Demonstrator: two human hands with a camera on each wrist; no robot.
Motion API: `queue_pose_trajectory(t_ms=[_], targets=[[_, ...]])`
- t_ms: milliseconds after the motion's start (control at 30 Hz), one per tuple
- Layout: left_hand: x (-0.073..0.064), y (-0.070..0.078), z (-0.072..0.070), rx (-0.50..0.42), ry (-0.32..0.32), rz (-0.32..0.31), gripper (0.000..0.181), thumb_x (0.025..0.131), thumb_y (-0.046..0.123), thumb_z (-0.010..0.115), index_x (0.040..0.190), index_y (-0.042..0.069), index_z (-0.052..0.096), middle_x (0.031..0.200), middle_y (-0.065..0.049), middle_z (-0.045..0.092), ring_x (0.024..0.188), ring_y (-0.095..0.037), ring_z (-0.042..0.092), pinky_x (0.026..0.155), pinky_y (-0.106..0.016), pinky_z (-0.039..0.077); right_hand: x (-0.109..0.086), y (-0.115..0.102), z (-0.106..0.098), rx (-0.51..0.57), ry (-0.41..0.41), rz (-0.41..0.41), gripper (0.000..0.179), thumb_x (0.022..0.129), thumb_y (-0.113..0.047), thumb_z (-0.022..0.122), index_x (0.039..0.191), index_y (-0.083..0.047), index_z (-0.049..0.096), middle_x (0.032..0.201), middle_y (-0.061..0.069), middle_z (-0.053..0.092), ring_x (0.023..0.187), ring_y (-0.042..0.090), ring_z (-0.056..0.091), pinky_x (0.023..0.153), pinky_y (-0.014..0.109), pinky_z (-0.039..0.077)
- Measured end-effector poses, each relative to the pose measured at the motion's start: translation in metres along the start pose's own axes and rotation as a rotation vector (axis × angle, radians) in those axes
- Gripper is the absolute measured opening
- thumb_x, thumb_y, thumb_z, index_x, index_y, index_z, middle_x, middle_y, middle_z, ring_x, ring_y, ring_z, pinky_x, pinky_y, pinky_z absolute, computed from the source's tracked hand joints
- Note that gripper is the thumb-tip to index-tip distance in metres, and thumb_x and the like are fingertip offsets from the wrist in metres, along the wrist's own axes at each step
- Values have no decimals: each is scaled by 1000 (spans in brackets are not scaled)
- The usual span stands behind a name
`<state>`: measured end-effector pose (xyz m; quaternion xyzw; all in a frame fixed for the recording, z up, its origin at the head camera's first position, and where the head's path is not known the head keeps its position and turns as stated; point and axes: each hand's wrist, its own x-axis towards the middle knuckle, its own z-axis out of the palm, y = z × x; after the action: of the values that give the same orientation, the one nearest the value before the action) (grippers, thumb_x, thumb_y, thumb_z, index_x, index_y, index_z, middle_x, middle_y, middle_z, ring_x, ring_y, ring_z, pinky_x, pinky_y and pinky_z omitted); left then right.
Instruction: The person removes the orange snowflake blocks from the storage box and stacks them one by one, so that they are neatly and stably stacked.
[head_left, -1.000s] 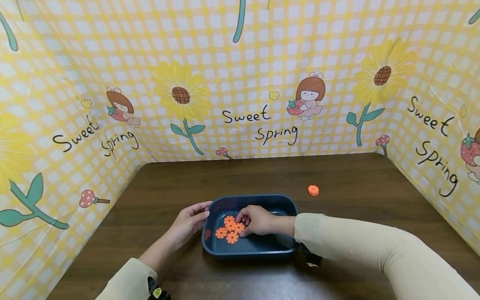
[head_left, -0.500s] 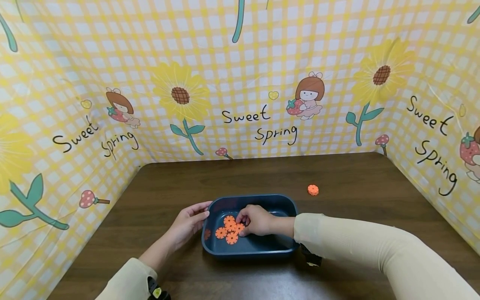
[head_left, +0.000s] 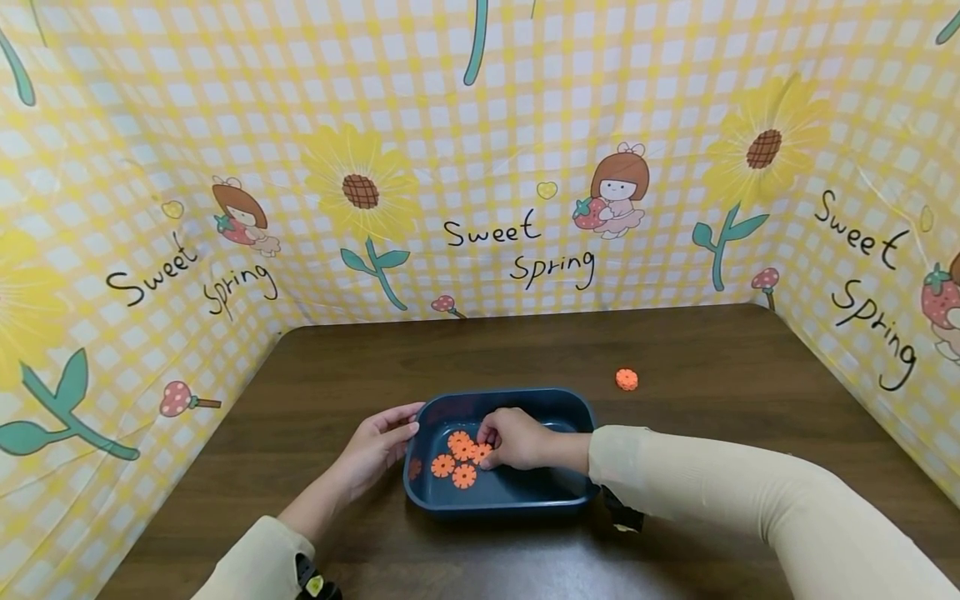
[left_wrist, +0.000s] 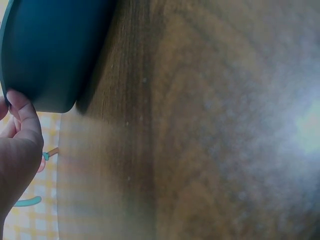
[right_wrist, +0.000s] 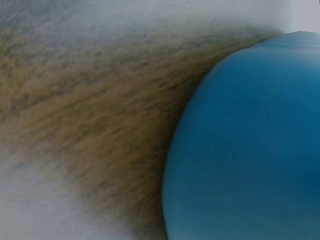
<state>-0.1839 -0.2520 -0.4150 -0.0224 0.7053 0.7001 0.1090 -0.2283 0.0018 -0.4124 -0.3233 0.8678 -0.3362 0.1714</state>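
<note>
A dark blue rectangular plastic bin sits on the table. Several orange notched plastic discs, flower-like in outline, lie together in its left half. My left hand grips the bin's left rim; in the left wrist view the thumb lies against the bin's outer wall. Reaching over the right rim, my right hand pinches an orange disc at the right of the group between thumb and fingers. The bin's blue side fills much of the right wrist view, where the hand itself is hidden.
A small stack of orange discs stands on the brown wooden table, behind and to the right of the bin. Yellow checked cloth hangs along the back and both sides of the table.
My right hand has shifted slightly right and away from me with the pinched disc, and the discs beside it have moved a little. My left hand stays on the rim.
</note>
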Motion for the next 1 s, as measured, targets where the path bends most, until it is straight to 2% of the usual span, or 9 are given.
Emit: queue_pose_trajectory(t_ms=[400,1000], targets=[[0,0,0,-7,-2,-5,44,99,11,57,140,1,49,125,-17,55,109,-23,58,92,-34,49,0,-2,-4,9,-40,10,24,81,-14,80,99,-11,66,90,2,57,77,13,53,68,27,46],[0,0,-1,-2,-10,3,45,99,12,58,141,0,48,124,-16,55,109,-22,58,92,-32,50,-1,-3,-4,14,-22,5,22,80,-11,80,96,-11,64,87,2,59,75,13,54,67,27,46]])
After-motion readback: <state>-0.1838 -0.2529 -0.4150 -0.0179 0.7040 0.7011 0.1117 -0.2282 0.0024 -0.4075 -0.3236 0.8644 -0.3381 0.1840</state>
